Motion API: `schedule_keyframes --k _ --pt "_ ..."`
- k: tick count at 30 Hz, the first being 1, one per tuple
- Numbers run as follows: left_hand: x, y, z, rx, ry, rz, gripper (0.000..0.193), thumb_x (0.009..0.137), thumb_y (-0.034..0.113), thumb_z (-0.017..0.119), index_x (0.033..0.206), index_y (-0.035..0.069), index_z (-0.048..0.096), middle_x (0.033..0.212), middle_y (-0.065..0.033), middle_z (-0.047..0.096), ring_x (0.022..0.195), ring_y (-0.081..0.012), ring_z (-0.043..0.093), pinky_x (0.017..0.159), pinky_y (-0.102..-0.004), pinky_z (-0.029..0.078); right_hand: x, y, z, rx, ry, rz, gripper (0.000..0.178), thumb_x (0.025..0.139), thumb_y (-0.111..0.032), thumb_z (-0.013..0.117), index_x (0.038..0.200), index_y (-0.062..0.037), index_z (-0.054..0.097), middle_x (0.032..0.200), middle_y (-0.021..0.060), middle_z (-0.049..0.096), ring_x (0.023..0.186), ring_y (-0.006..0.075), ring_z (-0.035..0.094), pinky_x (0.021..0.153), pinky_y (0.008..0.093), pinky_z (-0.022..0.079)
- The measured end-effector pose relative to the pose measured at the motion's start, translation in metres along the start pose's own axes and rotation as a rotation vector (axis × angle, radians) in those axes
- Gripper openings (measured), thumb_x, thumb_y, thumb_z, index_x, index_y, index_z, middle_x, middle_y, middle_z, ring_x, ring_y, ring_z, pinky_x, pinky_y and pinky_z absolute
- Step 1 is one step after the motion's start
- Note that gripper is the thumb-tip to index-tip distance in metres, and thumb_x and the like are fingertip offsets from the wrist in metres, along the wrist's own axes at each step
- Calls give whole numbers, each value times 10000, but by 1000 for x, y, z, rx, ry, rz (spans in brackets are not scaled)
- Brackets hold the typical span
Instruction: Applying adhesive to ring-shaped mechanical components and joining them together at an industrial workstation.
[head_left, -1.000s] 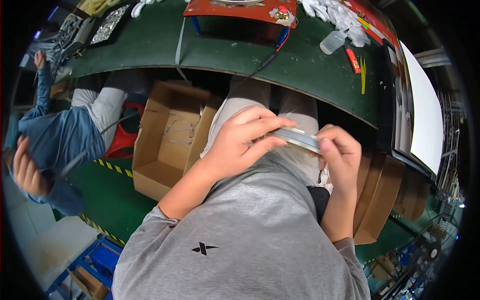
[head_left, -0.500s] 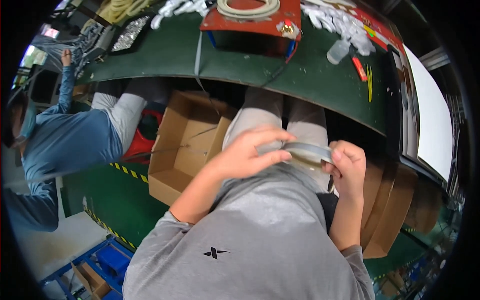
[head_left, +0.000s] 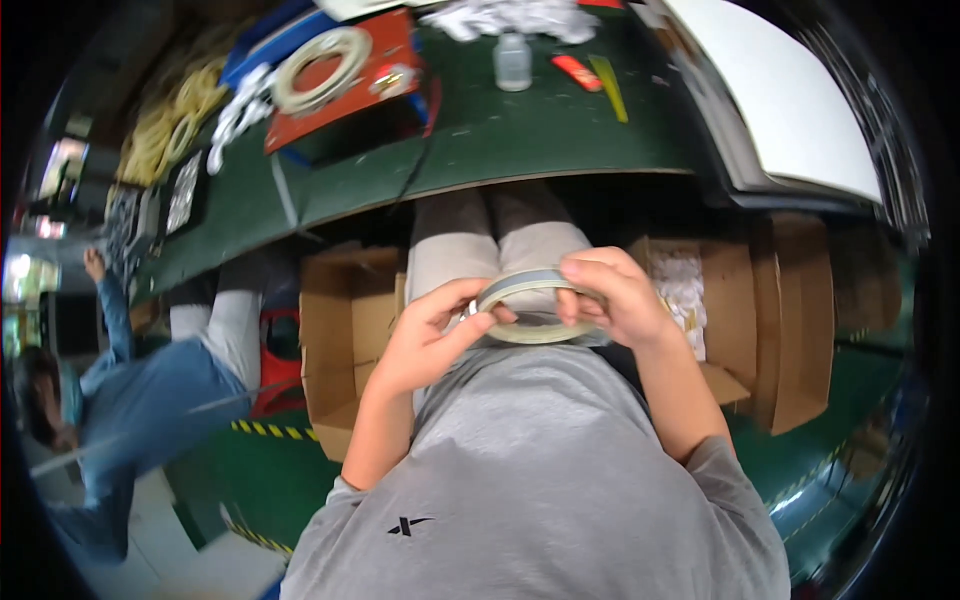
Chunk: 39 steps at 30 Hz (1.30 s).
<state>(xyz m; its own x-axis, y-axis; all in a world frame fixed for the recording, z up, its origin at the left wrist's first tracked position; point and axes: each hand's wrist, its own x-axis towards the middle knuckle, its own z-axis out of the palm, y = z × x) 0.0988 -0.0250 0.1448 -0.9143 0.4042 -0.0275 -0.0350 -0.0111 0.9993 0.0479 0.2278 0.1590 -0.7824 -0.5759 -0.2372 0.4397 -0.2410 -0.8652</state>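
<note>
Above my lap I hold a pale ring-shaped coil (head_left: 545,334) with a grey band along its upper side. My left hand (head_left: 428,335) pinches its left side between thumb and fingers. At the opposite side my right hand (head_left: 625,300) grips the rim, thumb on top and fingers curled beneath. The coil is tilted, so its hollow middle shows between my hands. My fingers hide parts of both its ends.
Ahead stands a green workbench (head_left: 480,150) with a red stand (head_left: 340,110) carrying another coil (head_left: 320,70), a plastic bottle (head_left: 513,65) and yellow tweezers (head_left: 608,88). Cardboard boxes flank my legs; the right box (head_left: 735,300) contains whitish items. A co-worker (head_left: 165,400) sits left.
My left hand has closed on the coil, which it earlier had its fingers spread beside. My view has turned right, bringing the right box's contents into sight.
</note>
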Motion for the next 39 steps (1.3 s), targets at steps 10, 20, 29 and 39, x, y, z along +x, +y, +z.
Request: schedule_keyframes --k 10,20,29,39 --pt "14 -27 21 -717 -220 -89 493 1093 351 284 983 -1 611 769 -227 689 739 -348 696 882 -462 513 -8 19 -4 344 95 -52 440 1005 -266 556 614 -67 519 499 -47 363 432 67 325 535 268 403" --pt "23 -23 38 -909 -216 -208 429 1111 331 304 947 43 577 550 57 355 494 -88 351 686 -317 453 -13 41 -19 654 74 -53 537 1076 -339 369 594 -123 463 471 -66 324 393 72 304 552 268 388" --pt "14 -8 21 -884 -137 -43 398 1115 294 303 973 39 573 578 65 360 489 -66 338 652 -299 448 20 28 -5 695 -55 -33 556 1087 -341 354 609 -101 509 481 -51 341 395 80 320 550 274 392" --pt "-25 -30 -4 -991 68 -78 396 1118 320 325 937 61 563 548 91 274 484 -59 274 573 -269 387 67 16 30 59 -217 243 516 1067 -323 418 603 -106 478 475 -17 385 384 101 337 564 315 423"
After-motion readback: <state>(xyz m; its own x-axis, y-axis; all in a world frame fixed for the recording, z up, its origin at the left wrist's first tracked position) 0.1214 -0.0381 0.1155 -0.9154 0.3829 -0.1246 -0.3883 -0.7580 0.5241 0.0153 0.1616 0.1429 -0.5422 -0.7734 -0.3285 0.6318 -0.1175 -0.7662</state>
